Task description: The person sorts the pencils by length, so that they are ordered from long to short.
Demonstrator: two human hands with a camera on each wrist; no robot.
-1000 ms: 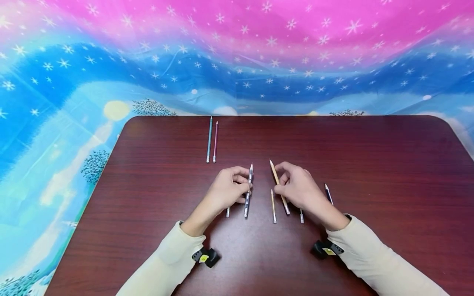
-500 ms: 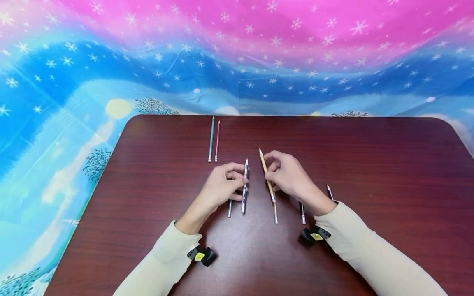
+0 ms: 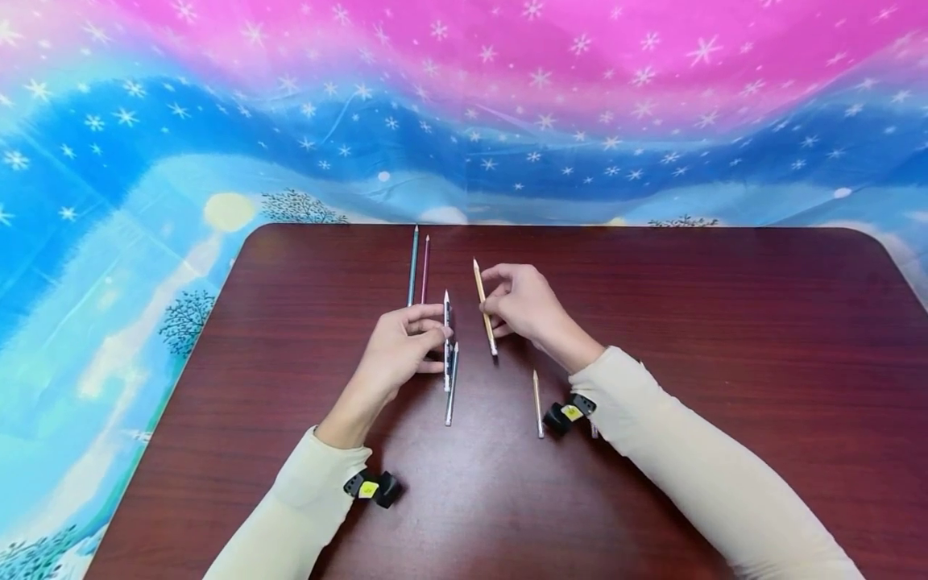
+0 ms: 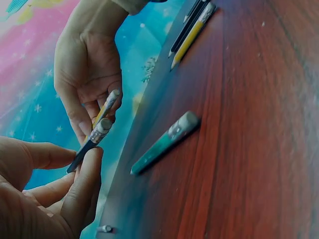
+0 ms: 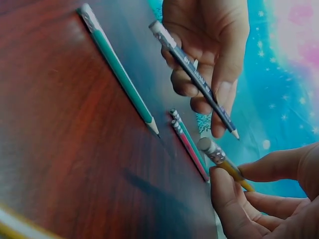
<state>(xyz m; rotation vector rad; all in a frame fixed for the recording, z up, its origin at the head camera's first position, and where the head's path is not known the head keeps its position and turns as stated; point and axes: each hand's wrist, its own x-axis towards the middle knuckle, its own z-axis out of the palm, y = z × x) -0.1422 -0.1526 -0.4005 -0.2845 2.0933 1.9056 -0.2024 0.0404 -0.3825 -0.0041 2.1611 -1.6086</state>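
Pinching dark pencil [image 5: 198, 81] in left hand [image 3: 395, 346], yellow pencil [image 3: 482, 289] in right hand [image 3: 528, 304], both above bench [image 3: 689, 306]. Likely mid-transfer; needing gentle lowering next, clear of teal pencil [image 3: 413, 270] and pink pencil [image 3: 425, 270]. Visible from right wrist: pair's eraser ends [image 5: 176, 125], hidden behind left hand in head view.

The table [image 3: 725, 322] is dark red-brown, streaked with wood grain, its far corners rounded and a pale sheen on its near part. Behind it and down its left side spreads a pink and blue cloth [image 3: 464, 121], printed with white snowflakes [image 3: 703, 51], a pale yellow disc [image 3: 229, 212] and branching shapes [image 3: 184, 322], perhaps trees.
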